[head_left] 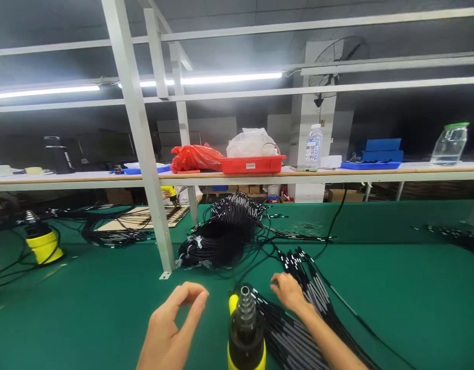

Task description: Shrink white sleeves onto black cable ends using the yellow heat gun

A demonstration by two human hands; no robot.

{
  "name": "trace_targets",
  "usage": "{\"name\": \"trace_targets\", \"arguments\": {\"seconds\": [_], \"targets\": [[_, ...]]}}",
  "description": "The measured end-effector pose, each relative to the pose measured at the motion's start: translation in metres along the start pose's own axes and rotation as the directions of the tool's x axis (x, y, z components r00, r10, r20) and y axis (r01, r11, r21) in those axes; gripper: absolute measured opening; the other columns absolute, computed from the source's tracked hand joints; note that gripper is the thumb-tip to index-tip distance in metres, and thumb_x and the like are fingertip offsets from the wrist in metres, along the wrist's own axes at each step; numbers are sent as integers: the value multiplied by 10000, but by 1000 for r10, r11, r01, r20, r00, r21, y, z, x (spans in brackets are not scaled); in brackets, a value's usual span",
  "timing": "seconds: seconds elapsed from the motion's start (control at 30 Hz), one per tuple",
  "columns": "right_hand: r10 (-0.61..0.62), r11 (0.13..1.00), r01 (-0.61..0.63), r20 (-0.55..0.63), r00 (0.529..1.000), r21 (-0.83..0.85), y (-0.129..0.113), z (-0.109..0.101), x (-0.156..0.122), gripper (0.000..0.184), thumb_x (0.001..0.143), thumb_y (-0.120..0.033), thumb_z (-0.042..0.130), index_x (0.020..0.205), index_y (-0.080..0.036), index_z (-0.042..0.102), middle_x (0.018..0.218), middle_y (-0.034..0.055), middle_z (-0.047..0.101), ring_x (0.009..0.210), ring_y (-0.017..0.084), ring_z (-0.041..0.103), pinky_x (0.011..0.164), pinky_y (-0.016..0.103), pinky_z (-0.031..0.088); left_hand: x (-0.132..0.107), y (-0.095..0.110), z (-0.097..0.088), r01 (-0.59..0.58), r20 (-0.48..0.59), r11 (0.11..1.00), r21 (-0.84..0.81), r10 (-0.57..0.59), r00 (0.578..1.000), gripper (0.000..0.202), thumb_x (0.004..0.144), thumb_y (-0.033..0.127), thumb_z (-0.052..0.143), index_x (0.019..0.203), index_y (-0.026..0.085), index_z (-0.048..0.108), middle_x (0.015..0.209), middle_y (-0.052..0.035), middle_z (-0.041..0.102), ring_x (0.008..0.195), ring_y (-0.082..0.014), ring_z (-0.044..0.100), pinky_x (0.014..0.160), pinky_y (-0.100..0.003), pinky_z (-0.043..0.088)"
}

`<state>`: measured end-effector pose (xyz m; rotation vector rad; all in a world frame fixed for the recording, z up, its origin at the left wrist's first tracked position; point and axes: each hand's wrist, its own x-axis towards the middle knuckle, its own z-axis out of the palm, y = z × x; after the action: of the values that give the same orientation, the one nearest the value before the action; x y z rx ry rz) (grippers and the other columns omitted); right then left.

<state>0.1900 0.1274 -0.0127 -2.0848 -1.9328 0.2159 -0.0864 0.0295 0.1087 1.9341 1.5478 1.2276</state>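
Green worktop point(379, 313): black cable bundle point(291, 334) runs diagonally forward-right beneath the open right hand point(289, 293); left hand point(171, 324), farther away, is curled open, holding nothing.

Bare left hand point(169, 329) and bare right hand point(289, 292), right forearm point(329, 341) bare too (slim, tapering fingers point(193, 295)).
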Motion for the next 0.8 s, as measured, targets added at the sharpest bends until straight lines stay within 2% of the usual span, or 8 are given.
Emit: {"name": "trace_targets", "arguments": {"seconds": [0.13,0.27,0.43,0.6,0.7,0.8], "targets": [[32,999,-29,147,989,-21,-5,39,2,179,931,-292,642,1044,-153,645,1065,50,661,977,209,644,866,403,533,-1,-3,-2,5,-9,1000,16,-4,1000,346,865,587,521,797,254,590,763,27,595,759,-186,550,723,-241,448],[34,999,-27,192,981,-42,-3,56,5,208,944,-307,624,1091,-160,633,1102,59,652,1003,217,640,874,408,533,-1,-3,-5,-5,2,998,58,5,1000,348,871,581,513,786,252,587,760,29,590,745,-179,548,706,-230,451],[-27,1000,29,251,968,-3,7,61,12,199,943,-295,625,1082,-153,638,1132,63,646,1056,229,621,916,438,514,-2,-2,-4,-19,47,998,59,16,999,347,883,572,502,785,249,586,755,28,585,741,-177,552,692,-229,447],[-35,998,17,304,952,62,16,64,18,174,935,-290,637,1048,-157,646,1081,50,658,981,208,643,856,397,542,-2,-2,1,11,68,999,42,-14,998,355,875,586,503,785,253,584,767,29,577,751,-174,542,694,-224,441],[-5,994,-23,261,965,106,19,65,21,178,941,-298,628,1044,-154,643,1057,48,661,950,201,650,836,387,548,-4,-1,-1,-12,77,1000,22,10,997,357,878,585,497,783,252,581,759,31,568,745,-171,530,696,-225,430],[31,983,-59,158,987,171,25,57,24,195,955,-314,605,1050,-146,634,1028,46,660,913,192,652,822,386,547,-7,0,-5,5,72,1000,3,-5,997,345,885,567,499,775,248,571,739,37,554,729,-165,518,691,-227,417]]}}
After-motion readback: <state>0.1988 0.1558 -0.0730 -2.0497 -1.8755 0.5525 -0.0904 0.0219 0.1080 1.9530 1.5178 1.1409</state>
